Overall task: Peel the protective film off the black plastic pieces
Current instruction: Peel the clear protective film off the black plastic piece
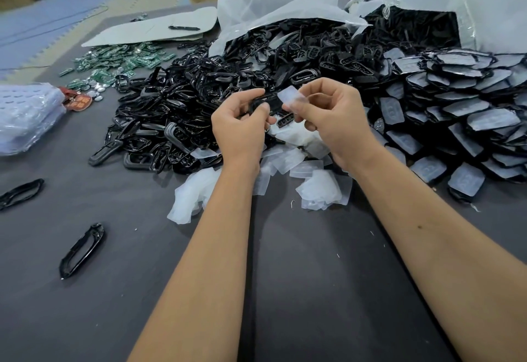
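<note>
Loose black frame (pixel 82 250) lies on the mat, well left of the hands. Left hand (pixel 239 125) grips a black piece (pixel 271 103) above the heap of black parts (pixel 176 110). Right hand (pixel 330 116) pinches the clear film (pixel 289 96), lifted off that piece. Filmed pieces (pixel 462 110) piled right.

Even, soft indoor light, wide-angle view

Diffuse overhead light leaves only faint shadows under the forearms on the dark grey cloth-covered counter (pixel 299 262); small glints shine on the heap of glossy black plastic frames (pixel 171 110). Edges bow outward with lens distortion, and the far background looks soft and slightly blurred.
</note>
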`<action>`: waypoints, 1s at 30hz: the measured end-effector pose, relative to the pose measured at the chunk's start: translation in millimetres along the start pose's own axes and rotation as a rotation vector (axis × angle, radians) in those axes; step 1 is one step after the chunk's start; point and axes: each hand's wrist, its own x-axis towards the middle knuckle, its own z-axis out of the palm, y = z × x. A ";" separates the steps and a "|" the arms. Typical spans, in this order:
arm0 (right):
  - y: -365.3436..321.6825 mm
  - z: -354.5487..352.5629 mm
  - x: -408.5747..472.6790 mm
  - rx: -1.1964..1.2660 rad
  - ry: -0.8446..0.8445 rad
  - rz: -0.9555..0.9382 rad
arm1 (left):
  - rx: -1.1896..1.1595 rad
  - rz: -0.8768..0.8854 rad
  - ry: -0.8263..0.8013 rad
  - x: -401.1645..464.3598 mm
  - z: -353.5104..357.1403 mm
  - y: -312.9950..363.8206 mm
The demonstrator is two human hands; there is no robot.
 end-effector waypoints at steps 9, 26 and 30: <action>7.5 2.4 -1.7 0.123 0.024 -0.080 | 0.017 0.005 -0.088 -0.9 1.5 -1.2; 6.4 2.5 -1.2 0.072 0.104 -0.085 | -0.042 -0.051 -0.146 -0.1 1.0 -4.2; 8.1 3.1 -1.5 -0.055 0.121 -0.145 | -0.122 -0.104 -0.195 -1.2 2.2 -1.2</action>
